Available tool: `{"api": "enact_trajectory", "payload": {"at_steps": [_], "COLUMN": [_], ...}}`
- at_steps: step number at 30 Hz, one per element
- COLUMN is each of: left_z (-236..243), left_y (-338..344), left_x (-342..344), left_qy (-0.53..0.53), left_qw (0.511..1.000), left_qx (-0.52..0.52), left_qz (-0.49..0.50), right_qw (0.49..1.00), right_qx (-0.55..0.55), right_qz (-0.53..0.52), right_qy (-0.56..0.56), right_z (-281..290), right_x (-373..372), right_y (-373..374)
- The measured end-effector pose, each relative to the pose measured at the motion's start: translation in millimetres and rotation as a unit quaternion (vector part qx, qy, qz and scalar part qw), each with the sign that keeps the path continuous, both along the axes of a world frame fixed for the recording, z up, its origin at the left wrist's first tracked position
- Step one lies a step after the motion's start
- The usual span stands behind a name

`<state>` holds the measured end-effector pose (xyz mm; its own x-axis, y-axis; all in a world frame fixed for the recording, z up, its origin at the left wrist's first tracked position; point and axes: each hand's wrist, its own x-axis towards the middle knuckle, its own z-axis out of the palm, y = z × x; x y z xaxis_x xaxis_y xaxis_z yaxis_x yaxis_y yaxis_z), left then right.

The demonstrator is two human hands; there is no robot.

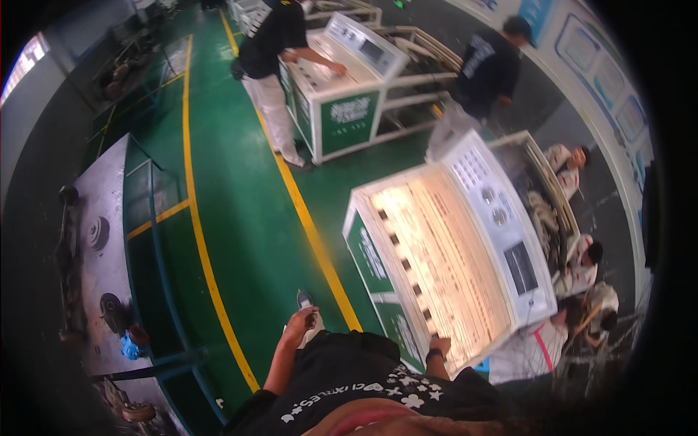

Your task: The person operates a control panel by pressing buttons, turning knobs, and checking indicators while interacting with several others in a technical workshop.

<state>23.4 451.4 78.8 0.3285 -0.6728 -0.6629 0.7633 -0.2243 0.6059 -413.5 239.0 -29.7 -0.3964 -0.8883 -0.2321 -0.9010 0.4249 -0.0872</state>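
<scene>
My left hand point(299, 325) is raised over the green floor, in front of my body and above my shoe. Its fingers are curled closed; whatever they may hold is too small or hidden to make out. At the near end of a white-framed console point(443, 261), my right hand point(439, 346) touches the pale slanted panel. A dark band circles that wrist, and the fingers are too blurred to read. Along its left side the panel has a row of dark square openings. Beside it rises a grey instrument board point(491, 192) with round gauges and a dark screen point(520, 267).
A person in black point(273, 43) works at a second console point(342, 109) farther off. Another person point(487, 73) stands behind the consoles, with several people in white to the right. Metal frames with machine parts adjoin the consoles. Left is a grey table point(102, 211) bearing round metal parts.
</scene>
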Motion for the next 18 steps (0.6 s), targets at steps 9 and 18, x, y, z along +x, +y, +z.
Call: {"api": "enact_trajectory", "payload": {"at_steps": [9,18], "left_z": [49.3,26.3], "left_y": [-45.5,-205.1], "left_x": [223.2,314.4], "left_qy": [-0.120,-0.095], "left_qw": [0.992,0.987], "left_qx": [0.023,0.007], "left_qz": [-0.022,-0.128], "right_qw": [0.989,0.982], "right_qx": [0.075,-0.126], "right_qz": [0.000,-0.136], "right_qy": [0.128,-0.022], "right_z": [-51.4,20.7], "right_x": [92.1,256.0], "right_y": [-77.1,-100.8]}}
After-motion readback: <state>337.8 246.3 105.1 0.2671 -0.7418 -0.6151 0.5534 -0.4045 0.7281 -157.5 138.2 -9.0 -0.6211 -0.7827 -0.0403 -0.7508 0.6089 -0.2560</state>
